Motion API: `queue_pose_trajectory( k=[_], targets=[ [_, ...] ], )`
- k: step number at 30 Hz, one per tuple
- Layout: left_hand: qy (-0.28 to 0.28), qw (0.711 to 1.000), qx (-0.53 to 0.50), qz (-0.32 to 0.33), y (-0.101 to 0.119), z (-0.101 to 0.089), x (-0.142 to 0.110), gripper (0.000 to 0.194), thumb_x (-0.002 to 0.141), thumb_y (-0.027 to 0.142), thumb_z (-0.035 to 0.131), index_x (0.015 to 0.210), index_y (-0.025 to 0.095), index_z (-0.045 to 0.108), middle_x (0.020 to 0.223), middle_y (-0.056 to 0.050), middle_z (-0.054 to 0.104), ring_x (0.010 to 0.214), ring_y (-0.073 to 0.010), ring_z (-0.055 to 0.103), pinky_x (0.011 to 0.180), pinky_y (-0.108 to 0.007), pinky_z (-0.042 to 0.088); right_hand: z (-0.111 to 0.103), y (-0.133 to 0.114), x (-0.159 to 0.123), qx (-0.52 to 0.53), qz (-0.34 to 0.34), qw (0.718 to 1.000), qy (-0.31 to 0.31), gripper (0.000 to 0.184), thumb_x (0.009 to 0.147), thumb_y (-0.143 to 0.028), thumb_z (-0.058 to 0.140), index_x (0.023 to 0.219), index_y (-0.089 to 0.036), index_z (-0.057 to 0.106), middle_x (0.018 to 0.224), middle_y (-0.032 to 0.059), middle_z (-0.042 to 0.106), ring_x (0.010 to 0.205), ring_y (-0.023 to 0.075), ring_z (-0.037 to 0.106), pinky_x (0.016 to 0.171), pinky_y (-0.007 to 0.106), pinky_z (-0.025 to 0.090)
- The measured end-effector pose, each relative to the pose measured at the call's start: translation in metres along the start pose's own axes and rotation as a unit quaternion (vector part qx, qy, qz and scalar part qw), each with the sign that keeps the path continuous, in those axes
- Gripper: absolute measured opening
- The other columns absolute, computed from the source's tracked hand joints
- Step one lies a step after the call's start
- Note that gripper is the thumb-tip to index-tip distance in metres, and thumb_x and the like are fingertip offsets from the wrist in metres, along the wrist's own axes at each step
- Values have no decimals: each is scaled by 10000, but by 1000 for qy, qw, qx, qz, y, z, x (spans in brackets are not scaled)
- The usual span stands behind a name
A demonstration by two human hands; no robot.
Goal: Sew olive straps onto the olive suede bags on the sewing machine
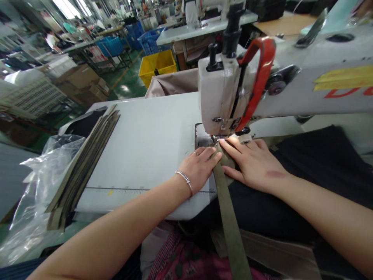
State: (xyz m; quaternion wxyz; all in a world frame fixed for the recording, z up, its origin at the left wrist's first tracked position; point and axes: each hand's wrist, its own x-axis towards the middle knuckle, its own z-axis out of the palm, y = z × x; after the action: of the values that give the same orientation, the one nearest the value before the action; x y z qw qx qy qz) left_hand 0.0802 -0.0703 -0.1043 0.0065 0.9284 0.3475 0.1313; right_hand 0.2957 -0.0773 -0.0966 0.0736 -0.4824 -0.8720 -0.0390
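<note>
At the needle of a white sewing machine, an olive fabric strip runs under the presser foot and hangs down toward my lap. My left hand, with a silver bangle at the wrist, pinches the strip's edge between thumb and fingers just before the foot. My right hand lies flat with fingers spread, pressing on the cloth right of the needle. Dark navy fabric spreads under and beyond my right forearm. The needle tip is partly hidden by my fingers.
A stack of olive strips lies on the white table's left side, beside clear plastic wrap. A red lever juts from the machine head. Behind stand a yellow crate, blue crates, cardboard boxes and other workstations with people.
</note>
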Motion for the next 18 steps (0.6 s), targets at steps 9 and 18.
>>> queue_pose_trajectory(
  k=[9,18],
  targets=[
    [108,970,-159,-151,74,-8,-80,527,880,164,556,1378,143,385,1322,-150,538,1258,-235,490,1084,-425,419,-49,-48,-62,128,-77,988,-48,382,960,-443,414,715,-208,589,719,19,593,777,187,518,960,444,349],
    [-148,863,-356,-328,111,51,-152,307,984,204,294,1021,98,580,618,-15,620,466,-136,607,418,-216,483,-74,-41,-172,163,-9,973,160,265,903,-255,538,1155,-225,617,1072,65,666,1051,206,594,1007,379,417]
  ],
)
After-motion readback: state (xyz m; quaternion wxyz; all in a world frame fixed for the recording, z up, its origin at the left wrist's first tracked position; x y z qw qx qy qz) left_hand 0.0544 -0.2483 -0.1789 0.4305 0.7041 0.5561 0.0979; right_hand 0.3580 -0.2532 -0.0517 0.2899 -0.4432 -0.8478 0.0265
